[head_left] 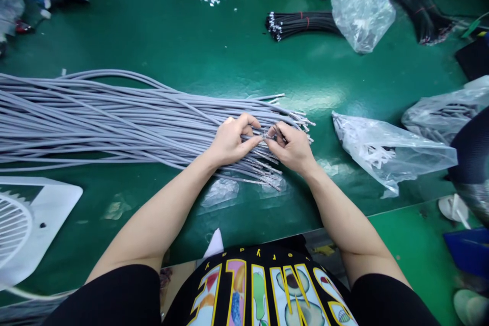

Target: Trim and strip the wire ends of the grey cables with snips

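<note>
Over the grey cables (114, 117), the left hand (231, 141) and right hand (293, 150) pinched one cable end (266, 133); end-working appeared underway, the next move requiring steady control.

Wide green bench (133, 30), surface smooth and glossy. Pale light reflection (317, 96) on it, right of middle. White grilled housing (48, 209) at lower left. At lower right, brighter green surface (403, 244); whether floor, cannot tell.

Black T-shirt (252, 259), short black sleeves (122, 293), yellow-outlined SMILE lettering (260, 293), fruit-patterned fill
</note>
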### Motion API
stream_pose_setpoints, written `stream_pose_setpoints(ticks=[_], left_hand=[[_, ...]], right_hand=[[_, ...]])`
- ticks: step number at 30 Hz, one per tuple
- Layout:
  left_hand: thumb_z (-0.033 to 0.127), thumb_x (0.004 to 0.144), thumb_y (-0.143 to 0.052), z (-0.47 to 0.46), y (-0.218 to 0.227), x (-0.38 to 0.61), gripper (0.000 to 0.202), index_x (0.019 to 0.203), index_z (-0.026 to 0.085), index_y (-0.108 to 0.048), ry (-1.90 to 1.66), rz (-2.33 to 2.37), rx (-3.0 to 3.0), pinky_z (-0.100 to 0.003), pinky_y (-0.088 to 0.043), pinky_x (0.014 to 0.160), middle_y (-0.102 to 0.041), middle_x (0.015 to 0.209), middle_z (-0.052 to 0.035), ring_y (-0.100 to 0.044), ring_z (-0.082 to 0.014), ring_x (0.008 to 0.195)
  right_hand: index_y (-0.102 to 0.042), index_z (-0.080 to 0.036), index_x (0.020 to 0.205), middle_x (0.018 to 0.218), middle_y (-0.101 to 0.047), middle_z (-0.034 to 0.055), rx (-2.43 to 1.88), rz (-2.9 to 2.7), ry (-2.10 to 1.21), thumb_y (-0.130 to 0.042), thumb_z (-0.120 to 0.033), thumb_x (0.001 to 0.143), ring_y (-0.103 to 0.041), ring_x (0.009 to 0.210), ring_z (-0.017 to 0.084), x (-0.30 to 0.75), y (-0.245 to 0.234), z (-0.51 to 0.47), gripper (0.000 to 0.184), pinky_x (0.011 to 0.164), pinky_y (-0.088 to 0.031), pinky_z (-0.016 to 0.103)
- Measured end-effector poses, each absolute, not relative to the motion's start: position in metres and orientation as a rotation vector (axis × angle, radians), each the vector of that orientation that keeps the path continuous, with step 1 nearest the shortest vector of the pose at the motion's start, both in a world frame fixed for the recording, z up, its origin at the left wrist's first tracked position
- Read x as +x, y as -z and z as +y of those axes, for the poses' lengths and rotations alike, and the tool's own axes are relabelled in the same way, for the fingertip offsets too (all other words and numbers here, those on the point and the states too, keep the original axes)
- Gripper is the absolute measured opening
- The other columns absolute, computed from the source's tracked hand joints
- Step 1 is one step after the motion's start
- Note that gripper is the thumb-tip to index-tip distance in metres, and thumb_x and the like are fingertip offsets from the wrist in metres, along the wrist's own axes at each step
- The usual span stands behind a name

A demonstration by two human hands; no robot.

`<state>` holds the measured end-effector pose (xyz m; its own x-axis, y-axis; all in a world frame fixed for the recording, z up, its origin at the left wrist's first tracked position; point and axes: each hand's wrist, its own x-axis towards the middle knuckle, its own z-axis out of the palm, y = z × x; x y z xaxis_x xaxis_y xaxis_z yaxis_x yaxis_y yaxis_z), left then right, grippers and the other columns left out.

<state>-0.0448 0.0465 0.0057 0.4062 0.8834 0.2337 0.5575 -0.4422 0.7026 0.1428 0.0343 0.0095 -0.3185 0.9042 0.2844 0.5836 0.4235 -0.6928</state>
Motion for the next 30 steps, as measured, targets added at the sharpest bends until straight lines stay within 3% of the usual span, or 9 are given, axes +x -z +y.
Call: stream_pose_setpoints(ticks=[9, 12, 15, 24, 30], left_hand=[[0.041, 0.082, -0.058, 0.049, -0.005, -0.047, 0.032, 0.103, 0.016, -0.055, -0.805, 1.19, 2.037, -0.025, -0.038, 0.066, -0.06, 0.064, 0.0054, -0.049, -0.0103, 0.054], [0.04, 0.087, -0.052, 0.054, -0.011, -0.05, 0.026, 0.089, 0.017, -0.063, -0.657, 1.136, 2.147, -0.025, -0.038, 0.068, -0.065, 0.069, 0.0015, -0.054, -0.0123, 0.063], [0.038, 0.091, -0.043, 0.058, -0.014, -0.051, 0.035, 0.076, 0.016, -0.066, -0.552, 1.122, 2.239, -0.026, -0.038, 0.07, -0.067, 0.073, -0.0016, -0.057, -0.0145, 0.07], [0.038, 0.092, -0.045, 0.055, -0.008, -0.047, 0.032, 0.08, 0.017, -0.066, -0.589, 1.191, 2.25, -0.025, -0.036, 0.07, -0.069, 0.077, -0.002, -0.059, -0.0138, 0.071], [0.041, 0.094, -0.043, 0.055, -0.009, -0.048, 0.036, 0.078, 0.018, -0.066, -0.523, 1.15, 2.271, -0.027, -0.034, 0.069, -0.068, 0.075, -0.0005, -0.058, -0.0142, 0.07]], right_hand=[[-0.047, -0.019, 0.065, 0.052, -0.04, -0.0062, -1.236, -2.104, -0.578, -0.05, -0.019, 0.071, -0.035, 0.047, 0.008, 0.146, -0.016, 0.035, 0.006, 0.052, -0.029, 0.022], [-0.049, -0.02, 0.067, 0.055, -0.046, -0.0044, -1.261, -2.076, -0.398, -0.048, -0.02, 0.074, -0.038, 0.048, 0.009, 0.147, -0.013, 0.035, 0.007, 0.053, -0.031, 0.022], [-0.051, -0.02, 0.069, 0.058, -0.052, -0.0026, -1.246, -2.11, -0.222, -0.047, -0.02, 0.075, -0.042, 0.05, 0.01, 0.148, -0.009, 0.036, 0.008, 0.054, -0.032, 0.023], [-0.059, -0.02, 0.076, 0.059, -0.056, -0.0011, -1.354, -2.158, -0.038, -0.05, -0.028, 0.082, -0.047, 0.051, 0.012, 0.147, -0.009, 0.032, 0.014, 0.053, -0.034, 0.024], [-0.056, -0.019, 0.073, 0.056, -0.054, 0.0003, -1.409, -2.177, 0.063, -0.051, -0.026, 0.075, -0.048, 0.05, 0.013, 0.144, -0.005, 0.033, 0.008, 0.051, -0.032, 0.026]])
